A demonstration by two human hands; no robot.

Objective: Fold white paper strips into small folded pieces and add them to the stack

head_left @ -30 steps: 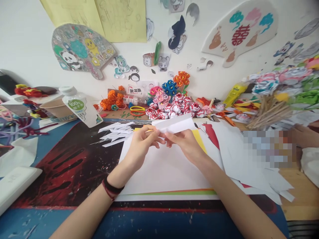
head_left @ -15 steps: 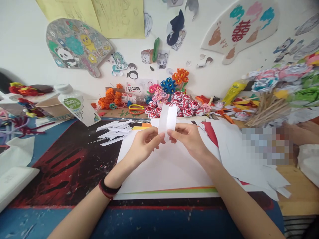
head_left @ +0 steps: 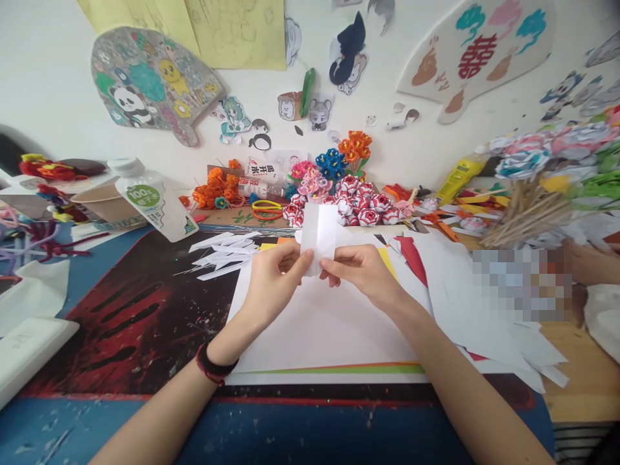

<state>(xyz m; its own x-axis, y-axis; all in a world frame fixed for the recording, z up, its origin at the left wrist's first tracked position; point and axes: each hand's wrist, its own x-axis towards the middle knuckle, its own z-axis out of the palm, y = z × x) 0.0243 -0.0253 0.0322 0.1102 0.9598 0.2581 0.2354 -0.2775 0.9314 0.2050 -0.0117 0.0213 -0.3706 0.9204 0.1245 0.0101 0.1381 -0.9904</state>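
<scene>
Across the dark mat [head_left: 194, 310] we have a white sheet [head_left: 329, 329] spread, and above it both our hands are mostly closed: the left hand [head_left: 274, 278] pinches the folded paper [head_left: 327, 232] by its left side, thumb in front, and the right hand [head_left: 367, 273] pinches its lower right edge. A second ago the paper lay sideways — now it stands upright, crease vertical, so we judge both halves easier to line up. Behind it, red-and-white flowers [head_left: 368, 210] crowd forward reach; cut strips [head_left: 223, 252] lie left, out of our way.
</scene>
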